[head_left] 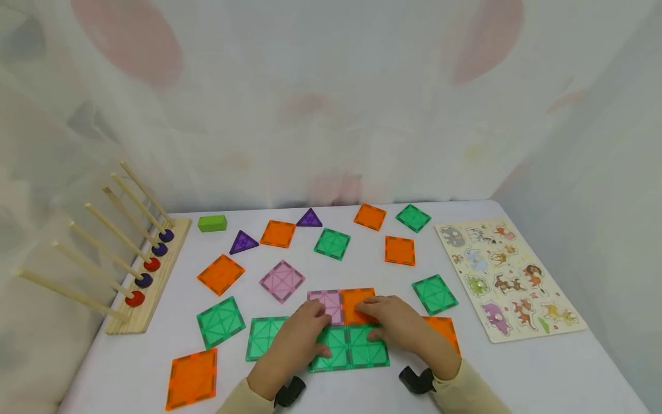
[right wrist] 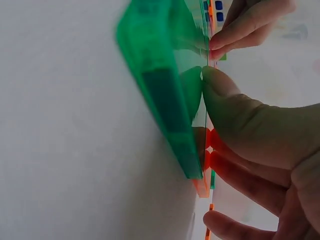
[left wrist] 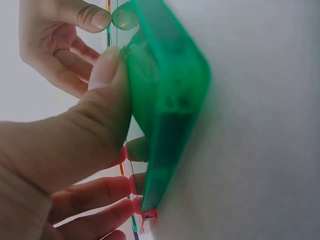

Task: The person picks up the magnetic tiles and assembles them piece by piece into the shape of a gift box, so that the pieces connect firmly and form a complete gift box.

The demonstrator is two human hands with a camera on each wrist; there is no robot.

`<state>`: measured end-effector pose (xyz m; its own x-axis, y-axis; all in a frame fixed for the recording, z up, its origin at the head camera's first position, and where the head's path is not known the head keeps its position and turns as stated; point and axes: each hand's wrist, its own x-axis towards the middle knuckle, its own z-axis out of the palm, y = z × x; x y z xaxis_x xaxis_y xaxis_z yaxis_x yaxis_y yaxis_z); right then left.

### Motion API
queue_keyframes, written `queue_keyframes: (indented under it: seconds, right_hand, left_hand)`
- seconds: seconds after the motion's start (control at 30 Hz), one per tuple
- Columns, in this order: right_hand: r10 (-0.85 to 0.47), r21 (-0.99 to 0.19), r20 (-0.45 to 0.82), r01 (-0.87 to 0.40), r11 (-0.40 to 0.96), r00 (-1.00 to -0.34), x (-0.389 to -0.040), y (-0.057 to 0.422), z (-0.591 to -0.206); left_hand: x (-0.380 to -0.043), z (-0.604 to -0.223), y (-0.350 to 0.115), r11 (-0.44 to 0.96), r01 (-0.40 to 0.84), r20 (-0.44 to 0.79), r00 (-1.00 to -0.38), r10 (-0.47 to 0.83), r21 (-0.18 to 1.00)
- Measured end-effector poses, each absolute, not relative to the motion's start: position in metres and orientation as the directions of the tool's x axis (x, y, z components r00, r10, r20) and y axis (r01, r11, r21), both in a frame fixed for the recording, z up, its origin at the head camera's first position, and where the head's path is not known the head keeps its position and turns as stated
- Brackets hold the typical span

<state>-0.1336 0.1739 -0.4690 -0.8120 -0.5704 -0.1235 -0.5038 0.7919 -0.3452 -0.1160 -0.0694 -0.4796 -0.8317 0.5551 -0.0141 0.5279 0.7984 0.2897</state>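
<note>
Four flat magnetic tiles lie edge to edge in a block: a pink square [head_left: 333,300] and an orange square [head_left: 355,298] behind, two green squares, left [head_left: 336,344] and right [head_left: 368,349], in front. On the left side my left hand [head_left: 295,336] touches the pink tile with its fingertips, its thumb [left wrist: 102,100] on the left green tile [left wrist: 170,100]. My right hand [head_left: 400,325] lies over the other side, fingers on the orange tile and thumb [right wrist: 235,110] on the right green tile [right wrist: 155,80]. Neither hand curls round a tile.
Another green tile [head_left: 262,336] is partly behind my left hand; an orange tile [head_left: 445,330] lies beside my right wrist. Several loose tiles, including a pink one [head_left: 282,280], spread around. A wooden peg rack [head_left: 170,244] stands left, a green block [head_left: 212,223] behind, an animal puzzle board [head_left: 509,279] right.
</note>
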Motion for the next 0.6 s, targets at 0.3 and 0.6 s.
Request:
queue_keyframes:
  seconds: [0.3, 0.6]
  right_hand:
    - [-0.59, -0.428, -0.145, -0.488, 0.761, -0.794, -0.134, 0.184, -0.466]
    - [-0.251, -0.409, -0.136, -0.176, 0.895, -0.958, -0.147, 0.257, -0.442]
  left_hand:
    - [-0.116, -0.48, -0.071, 0.797, 0.524, -0.03, -0.83, 0.557, 0.3]
    - [-0.118, -0.448, -0.115, 0.886, 0.331, -0.114, -0.916, 0.384, 0.323]
